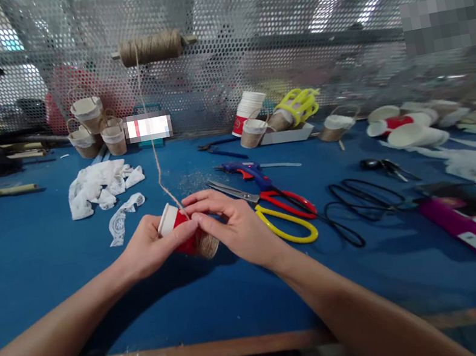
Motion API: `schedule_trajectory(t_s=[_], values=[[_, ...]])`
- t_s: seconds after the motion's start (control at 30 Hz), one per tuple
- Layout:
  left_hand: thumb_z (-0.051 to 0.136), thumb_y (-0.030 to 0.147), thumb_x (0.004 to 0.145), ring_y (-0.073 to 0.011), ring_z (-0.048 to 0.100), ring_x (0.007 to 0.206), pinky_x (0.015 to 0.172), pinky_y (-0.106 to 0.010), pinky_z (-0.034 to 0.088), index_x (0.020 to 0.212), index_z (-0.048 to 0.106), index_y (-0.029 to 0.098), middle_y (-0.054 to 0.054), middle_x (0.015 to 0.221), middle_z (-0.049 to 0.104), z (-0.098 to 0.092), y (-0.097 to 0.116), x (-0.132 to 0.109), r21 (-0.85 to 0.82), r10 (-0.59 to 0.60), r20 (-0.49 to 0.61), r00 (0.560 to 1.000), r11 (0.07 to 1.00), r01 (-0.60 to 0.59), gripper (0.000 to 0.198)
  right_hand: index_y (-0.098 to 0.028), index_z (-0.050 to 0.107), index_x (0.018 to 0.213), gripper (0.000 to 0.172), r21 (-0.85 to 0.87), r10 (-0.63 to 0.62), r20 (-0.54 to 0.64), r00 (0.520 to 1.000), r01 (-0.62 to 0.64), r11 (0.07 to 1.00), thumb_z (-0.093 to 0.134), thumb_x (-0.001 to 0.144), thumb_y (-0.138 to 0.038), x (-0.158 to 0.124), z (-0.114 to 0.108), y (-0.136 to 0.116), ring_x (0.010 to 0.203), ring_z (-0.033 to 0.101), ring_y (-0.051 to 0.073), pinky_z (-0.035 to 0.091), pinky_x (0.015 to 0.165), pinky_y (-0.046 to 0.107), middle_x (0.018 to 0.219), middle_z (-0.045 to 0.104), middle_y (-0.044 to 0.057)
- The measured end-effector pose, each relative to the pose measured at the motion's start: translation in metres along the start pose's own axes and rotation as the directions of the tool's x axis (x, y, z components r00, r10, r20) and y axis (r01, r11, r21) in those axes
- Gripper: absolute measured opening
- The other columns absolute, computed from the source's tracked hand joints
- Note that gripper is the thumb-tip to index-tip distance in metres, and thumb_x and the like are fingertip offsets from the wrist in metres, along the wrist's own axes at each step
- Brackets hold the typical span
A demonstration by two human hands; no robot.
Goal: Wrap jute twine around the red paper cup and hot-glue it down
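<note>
Between my hands, tilted above the blue table, is a red and white paper cup (168, 219) with twine wound around its lower end. My left hand (151, 245) is wrapped around the cup's side, its thumb lying along the red surface. My right hand (230, 222) pinches at the jute twine (159, 170) against the cup, fingers over the top and thumb near my left thumb. The twine runs taut from there up to a spool (151, 48) on a stick at the mesh screen. The cup's underside is hidden from me.
Right of my hands lie large scissors (290, 239) and a blue glue gun (246, 171) with a looping black cord (346, 192). White lace (99, 187) is at left. Twine-covered cups (89, 115) stand behind, and a cup stack (249, 110) leans at back. A purple case (458, 225) sits far right.
</note>
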State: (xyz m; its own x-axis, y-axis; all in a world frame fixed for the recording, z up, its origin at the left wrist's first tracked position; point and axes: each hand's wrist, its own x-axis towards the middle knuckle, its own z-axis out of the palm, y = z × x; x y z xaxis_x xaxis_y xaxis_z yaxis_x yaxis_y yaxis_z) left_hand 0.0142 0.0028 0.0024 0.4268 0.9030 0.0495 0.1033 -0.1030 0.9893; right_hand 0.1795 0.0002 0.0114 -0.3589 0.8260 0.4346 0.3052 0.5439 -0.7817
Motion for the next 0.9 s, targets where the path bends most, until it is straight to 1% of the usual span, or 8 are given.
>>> schedule_trajectory(t_s=[0.27,0.4,0.5,0.57,0.63,0.7,0.8,0.9], values=[[0.054,0.038,0.072,-0.0052,0.026,0.045,0.041,-0.018,0.023,0.05,0.046,0.014,0.006,0.048,0.035,-0.002,-0.006,0.001,0.031,-0.038,-0.055,0.998,0.999,0.039,0.033,-0.019,0.065,0.087,0.018,0.012,0.019,0.048,0.999,-0.02,1.0,0.053,0.077,-0.012,0.0,0.0,-0.005,0.096,0.058,0.013,0.045,0.088,0.031,0.099,0.063,0.005],[0.054,0.038,0.072,-0.0053,0.029,0.044,0.042,-0.018,0.027,0.053,0.051,0.013,0.005,0.047,0.039,-0.002,-0.008,0.002,0.017,-0.069,-0.075,0.995,0.997,0.07,0.032,-0.017,0.064,0.091,0.016,-0.052,0.146,-0.008,0.989,-0.146,0.988,0.054,0.078,-0.021,0.011,-0.019,-0.002,0.087,0.061,0.015,0.048,0.082,0.033,0.094,0.067,0.006],[0.054,0.038,0.073,-0.0063,0.034,0.046,0.043,-0.018,0.03,0.055,0.054,0.012,0.003,0.049,0.046,-0.002,-0.009,0.002,0.028,-0.07,-0.093,0.993,0.997,0.073,0.032,-0.016,0.063,0.091,0.021,-0.268,0.262,-0.219,0.94,-0.316,0.91,0.056,0.077,-0.03,0.026,-0.051,0.013,0.077,0.063,0.018,0.049,0.073,0.036,0.084,0.068,0.007],[0.055,0.038,0.073,-0.007,0.036,0.047,0.044,-0.019,0.032,0.054,0.055,0.012,0.002,0.05,0.048,-0.003,-0.008,0.003,0.031,-0.061,-0.116,0.991,0.997,0.065,0.032,-0.017,0.063,0.084,0.016,-0.484,0.33,-0.358,0.873,-0.476,0.734,0.058,0.074,-0.029,0.036,-0.075,0.032,0.079,0.062,0.022,0.048,0.072,0.039,0.079,0.066,0.008],[0.056,0.037,0.073,-0.0077,0.039,0.048,0.046,-0.02,0.035,0.055,0.056,0.012,0.001,0.051,0.051,-0.003,-0.007,0.003,0.021,-0.043,-0.141,0.989,0.999,0.046,0.03,-0.018,0.059,0.062,0.009,-0.521,0.386,-0.389,0.836,-0.546,0.656,0.067,0.063,-0.023,0.043,-0.094,0.056,0.078,0.062,0.028,0.047,0.07,0.043,0.066,0.062,0.009],[0.056,0.036,0.073,-0.008,0.041,0.048,0.047,-0.02,0.037,0.056,0.057,0.012,0.001,0.052,0.053,-0.004,-0.005,0.003,0.013,-0.017,-0.16,0.987,1.0,0.02,0.029,-0.021,0.05,0.047,0.022,-0.526,0.448,-0.386,0.806,-0.591,0.612,0.069,0.055,-0.014,0.045,-0.104,0.078,0.071,0.062,0.03,0.047,0.065,0.043,0.051,0.055,0.006],[0.055,0.035,0.073,-0.0072,0.038,0.046,0.044,-0.019,0.034,0.055,0.057,0.013,0.002,0.05,0.05,-0.004,-0.004,0.003,0.033,0.016,-0.18,0.983,0.999,-0.01,0.029,-0.023,0.042,0.041,0.031,-0.504,0.508,-0.394,0.766,-0.643,0.577,0.065,0.053,-0.006,0.043,-0.107,0.1,0.069,0.062,0.03,0.046,0.062,0.042,0.045,0.05,0.004],[0.055,0.036,0.074,-0.0068,0.034,0.045,0.042,-0.019,0.031,0.053,0.055,0.013,0.003,0.048,0.046,-0.005,-0.004,0.003,0.092,0.039,-0.209,0.977,0.996,-0.02,0.031,-0.022,0.043,0.045,0.026,-0.445,0.537,-0.419,0.732,-0.682,0.581,0.061,0.056,-0.006,0.04,-0.103,0.099,0.068,0.062,0.03,0.046,0.06,0.042,0.048,0.052,0.005]])
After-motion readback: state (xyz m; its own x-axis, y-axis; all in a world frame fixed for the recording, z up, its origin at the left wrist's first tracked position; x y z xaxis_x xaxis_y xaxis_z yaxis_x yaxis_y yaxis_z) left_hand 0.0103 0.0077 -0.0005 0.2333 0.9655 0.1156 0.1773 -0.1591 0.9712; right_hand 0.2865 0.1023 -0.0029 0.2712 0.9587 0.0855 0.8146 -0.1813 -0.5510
